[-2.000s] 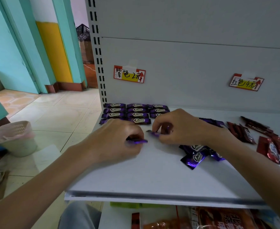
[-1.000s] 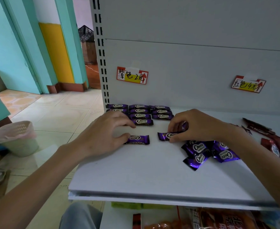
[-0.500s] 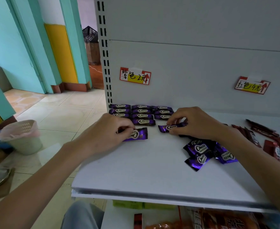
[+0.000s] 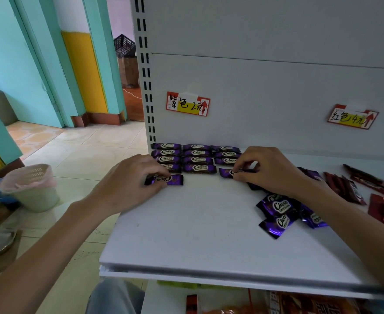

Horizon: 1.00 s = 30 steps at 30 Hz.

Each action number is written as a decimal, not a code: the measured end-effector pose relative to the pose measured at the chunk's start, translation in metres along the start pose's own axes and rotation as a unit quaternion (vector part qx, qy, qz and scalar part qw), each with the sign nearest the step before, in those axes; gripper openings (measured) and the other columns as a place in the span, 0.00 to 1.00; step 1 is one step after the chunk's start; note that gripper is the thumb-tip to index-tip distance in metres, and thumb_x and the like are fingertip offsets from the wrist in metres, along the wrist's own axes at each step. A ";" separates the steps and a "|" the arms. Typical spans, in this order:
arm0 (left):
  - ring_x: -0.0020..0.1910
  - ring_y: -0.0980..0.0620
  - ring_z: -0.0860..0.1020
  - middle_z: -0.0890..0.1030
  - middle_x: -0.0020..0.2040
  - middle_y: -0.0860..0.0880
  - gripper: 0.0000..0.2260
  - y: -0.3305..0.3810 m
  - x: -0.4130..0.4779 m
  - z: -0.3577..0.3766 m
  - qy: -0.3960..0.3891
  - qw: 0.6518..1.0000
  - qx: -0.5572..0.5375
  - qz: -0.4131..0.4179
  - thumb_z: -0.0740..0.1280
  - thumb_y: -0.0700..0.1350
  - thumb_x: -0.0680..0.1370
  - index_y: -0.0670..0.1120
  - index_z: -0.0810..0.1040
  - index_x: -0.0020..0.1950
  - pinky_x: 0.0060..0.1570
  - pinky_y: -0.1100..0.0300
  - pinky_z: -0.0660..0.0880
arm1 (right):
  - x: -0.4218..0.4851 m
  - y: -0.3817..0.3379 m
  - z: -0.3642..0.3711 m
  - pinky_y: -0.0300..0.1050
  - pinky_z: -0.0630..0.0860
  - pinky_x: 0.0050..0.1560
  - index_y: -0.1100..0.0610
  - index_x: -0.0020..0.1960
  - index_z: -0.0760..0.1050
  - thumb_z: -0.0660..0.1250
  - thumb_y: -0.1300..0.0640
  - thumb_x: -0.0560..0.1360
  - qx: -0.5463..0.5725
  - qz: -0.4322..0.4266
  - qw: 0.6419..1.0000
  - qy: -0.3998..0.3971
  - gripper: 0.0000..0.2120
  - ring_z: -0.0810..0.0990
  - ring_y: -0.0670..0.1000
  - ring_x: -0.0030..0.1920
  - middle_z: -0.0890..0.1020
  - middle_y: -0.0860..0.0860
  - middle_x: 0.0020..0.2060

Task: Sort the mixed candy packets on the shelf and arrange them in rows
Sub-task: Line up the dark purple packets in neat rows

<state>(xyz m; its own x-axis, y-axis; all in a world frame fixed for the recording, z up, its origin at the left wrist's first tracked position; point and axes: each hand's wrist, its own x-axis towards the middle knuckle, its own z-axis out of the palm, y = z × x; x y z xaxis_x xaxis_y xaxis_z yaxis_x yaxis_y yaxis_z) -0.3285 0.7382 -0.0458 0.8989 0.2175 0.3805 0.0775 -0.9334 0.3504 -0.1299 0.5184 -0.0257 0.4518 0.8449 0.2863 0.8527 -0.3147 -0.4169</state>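
On the white shelf, purple Choco packets lie in neat rows at the back left, under a purple price label. My left hand pinches one purple packet flat on the shelf, just in front of the left column. My right hand pinches another purple packet in front of the right column. A loose heap of purple packets lies under my right forearm. Red packets are scattered at the right.
A second price label hangs on the back panel at the right. A lower shelf with orange and red packs shows below the front edge. On the tiled floor to the left stands a lined bin.
Both hands have carried their purple packets back toward the rows. The left packet now lies in front of the left column, the right one in front of the right column.
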 end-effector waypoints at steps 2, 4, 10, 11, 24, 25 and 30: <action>0.47 0.54 0.75 0.80 0.46 0.54 0.21 -0.001 0.000 0.001 0.014 1.000 0.003 0.004 0.57 0.61 0.69 0.52 0.83 0.49 0.46 0.57 0.72 | 0.000 0.002 0.000 0.32 0.73 0.42 0.52 0.43 0.82 0.72 0.53 0.70 0.001 0.004 1.000 0.009 0.03 0.77 0.42 0.43 0.80 0.44 0.41; 0.46 0.55 0.73 0.78 0.46 0.54 0.20 -0.003 0.001 0.002 0.028 1.000 0.008 0.005 0.57 0.60 0.69 0.51 0.83 0.48 0.45 0.59 0.69 | 0.000 0.002 0.001 0.34 0.74 0.43 0.52 0.43 0.82 0.72 0.54 0.71 0.000 0.005 1.000 0.011 0.03 0.78 0.42 0.44 0.80 0.45 0.41; 0.39 0.62 0.73 0.74 0.40 0.64 0.18 -0.004 0.001 -0.001 0.008 1.000 0.002 -0.001 0.57 0.62 0.67 0.54 0.81 0.45 0.41 0.59 0.72 | 0.002 -0.001 0.000 0.35 0.74 0.43 0.53 0.43 0.82 0.71 0.56 0.71 -0.002 0.005 1.000 0.004 0.02 0.78 0.43 0.43 0.80 0.45 0.41; 0.38 0.62 0.74 0.74 0.38 0.64 0.17 -0.003 0.000 -0.003 0.002 1.000 0.002 0.004 0.58 0.63 0.67 0.56 0.80 0.45 0.39 0.60 0.72 | 0.002 -0.001 0.000 0.34 0.74 0.43 0.53 0.43 0.82 0.71 0.56 0.71 0.000 0.005 1.000 0.002 0.02 0.78 0.43 0.43 0.81 0.45 0.41; 0.55 0.75 0.69 0.73 0.55 0.69 0.20 -0.005 -0.016 -0.011 -0.050 0.996 -0.068 0.042 0.56 0.60 0.68 0.57 0.81 0.52 0.52 0.80 0.61 | 0.003 0.001 0.000 0.29 0.72 0.41 0.52 0.43 0.82 0.72 0.55 0.71 0.002 0.007 1.000 -0.004 0.02 0.77 0.41 0.42 0.81 0.44 0.41; 0.55 0.76 0.68 0.72 0.55 0.70 0.21 -0.007 -0.017 -0.013 -0.057 0.995 -0.064 0.043 0.56 0.59 0.68 0.58 0.81 0.54 0.53 0.81 0.60 | 0.003 0.001 0.000 0.29 0.72 0.41 0.52 0.43 0.82 0.71 0.55 0.71 -0.004 0.007 1.000 -0.004 0.02 0.77 0.41 0.42 0.81 0.45 0.41; 0.49 0.66 0.73 0.77 0.48 0.63 0.17 -0.008 -0.014 -0.011 -0.059 0.997 -0.033 0.038 0.64 0.64 0.71 0.57 0.81 0.54 0.46 0.75 0.66 | 0.003 0.000 -0.001 0.28 0.71 0.41 0.52 0.43 0.82 0.72 0.55 0.71 -0.006 0.002 1.000 -0.007 0.02 0.78 0.42 0.43 0.81 0.45 0.42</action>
<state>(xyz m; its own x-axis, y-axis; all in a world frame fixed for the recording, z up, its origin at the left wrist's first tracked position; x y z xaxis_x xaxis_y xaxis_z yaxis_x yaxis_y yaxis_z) -0.3464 0.7460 -0.0441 0.9457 0.1085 0.3063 -0.0176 -0.9241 0.3819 -0.1283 0.5208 -0.0243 0.4519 0.8492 0.2731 0.8541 -0.3235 -0.4073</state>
